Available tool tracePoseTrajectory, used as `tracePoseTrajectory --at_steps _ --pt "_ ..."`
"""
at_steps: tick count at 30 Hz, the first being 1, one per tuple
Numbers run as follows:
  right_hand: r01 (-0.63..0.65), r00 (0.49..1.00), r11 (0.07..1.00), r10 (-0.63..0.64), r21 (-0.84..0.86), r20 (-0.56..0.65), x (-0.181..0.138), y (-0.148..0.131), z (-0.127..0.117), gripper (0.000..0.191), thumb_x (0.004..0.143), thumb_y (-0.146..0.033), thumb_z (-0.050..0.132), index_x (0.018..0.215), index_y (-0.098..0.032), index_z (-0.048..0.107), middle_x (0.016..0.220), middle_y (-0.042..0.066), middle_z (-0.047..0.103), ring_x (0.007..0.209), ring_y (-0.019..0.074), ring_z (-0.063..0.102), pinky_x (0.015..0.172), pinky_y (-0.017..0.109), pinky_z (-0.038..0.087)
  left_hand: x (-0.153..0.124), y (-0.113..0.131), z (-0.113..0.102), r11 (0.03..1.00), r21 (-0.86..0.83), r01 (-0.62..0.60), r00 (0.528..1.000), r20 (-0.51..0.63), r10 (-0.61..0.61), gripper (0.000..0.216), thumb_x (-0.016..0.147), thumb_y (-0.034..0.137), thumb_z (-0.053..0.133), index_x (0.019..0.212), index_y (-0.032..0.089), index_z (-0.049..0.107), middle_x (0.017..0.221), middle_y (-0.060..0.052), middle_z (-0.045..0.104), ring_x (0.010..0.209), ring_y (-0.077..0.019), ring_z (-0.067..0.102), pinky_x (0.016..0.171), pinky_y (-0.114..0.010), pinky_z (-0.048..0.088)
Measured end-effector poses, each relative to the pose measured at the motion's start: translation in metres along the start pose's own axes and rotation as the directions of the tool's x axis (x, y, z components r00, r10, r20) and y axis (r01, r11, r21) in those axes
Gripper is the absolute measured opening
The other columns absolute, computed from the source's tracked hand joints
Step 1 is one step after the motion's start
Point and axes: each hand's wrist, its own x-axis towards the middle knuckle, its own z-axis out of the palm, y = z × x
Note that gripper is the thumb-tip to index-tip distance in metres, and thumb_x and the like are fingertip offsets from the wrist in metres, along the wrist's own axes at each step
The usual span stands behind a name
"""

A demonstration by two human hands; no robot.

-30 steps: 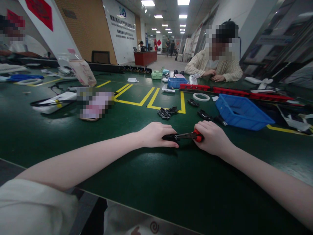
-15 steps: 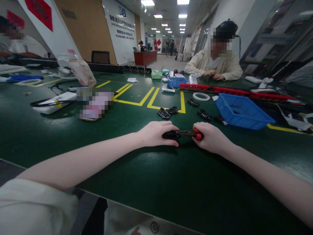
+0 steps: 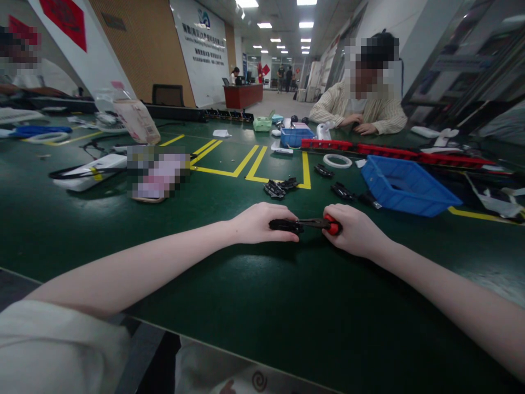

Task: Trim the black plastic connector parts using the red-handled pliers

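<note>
My left hand [image 3: 260,223] rests on the green table, fingers closed on a small black plastic part [image 3: 286,225]. My right hand [image 3: 355,231] is wrapped round the red handle of a pair of pliers [image 3: 324,223]. The dark jaws of the pliers reach left and meet the black part between my hands. A few more black parts [image 3: 279,187] lie just beyond my hands, near the yellow floor-tape lines.
A blue plastic bin [image 3: 404,187] stands to the right, with long red strips [image 3: 394,152] and a white tape ring [image 3: 337,161] behind it. A person in a striped shirt [image 3: 361,112] works at the far side. A white tray [image 3: 90,171] and a bag [image 3: 133,117] lie left.
Both hands have shifted slightly away from me with the pliers and the black part; the grips are unchanged.
</note>
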Motion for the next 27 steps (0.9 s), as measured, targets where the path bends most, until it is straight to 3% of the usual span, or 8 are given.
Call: tracePoseTrajectory --at_steps 10,17,27 --pt "0.006 1.000 1.000 -0.006 0.001 -0.009 0.0001 0.0010 0.0014 0.012 0.072 -0.022 0.053 0.069 -0.022 0.042 0.069 0.004 0.055 0.065 0.0185 0.050 0.059 0.030 0.040 0.0006 -0.0030 0.0029 0.995 0.095 -0.021 0.997 -0.074 0.028 0.045 0.076 0.039 0.073 0.111 0.013 0.063 0.093 -0.005 0.067 0.083 -0.0168 0.062 0.072 -0.027 0.045" --pt "0.013 1.000 1.000 -0.013 -0.011 -0.017 -0.0003 0.0000 0.0003 0.010 0.073 -0.021 0.052 0.071 -0.022 0.043 0.071 0.005 0.056 0.067 0.0191 0.050 0.060 0.031 0.040 0.0014 0.0002 0.0003 0.989 0.141 -0.043 0.999 -0.009 0.045 0.035 0.084 0.041 0.065 0.104 0.013 0.067 0.083 -0.003 0.069 0.070 -0.0143 0.061 0.069 -0.028 0.041" --pt "0.002 1.000 1.000 -0.002 0.000 -0.008 -0.0006 0.0005 0.0007 0.012 0.073 -0.022 0.053 0.069 -0.022 0.042 0.070 0.003 0.055 0.065 0.0185 0.050 0.058 0.030 0.040 0.0006 -0.0044 0.0025 0.993 0.119 -0.014 0.998 -0.056 0.021 0.044 0.078 0.040 0.071 0.112 0.016 0.062 0.097 -0.005 0.067 0.086 -0.0173 0.062 0.073 -0.027 0.044"
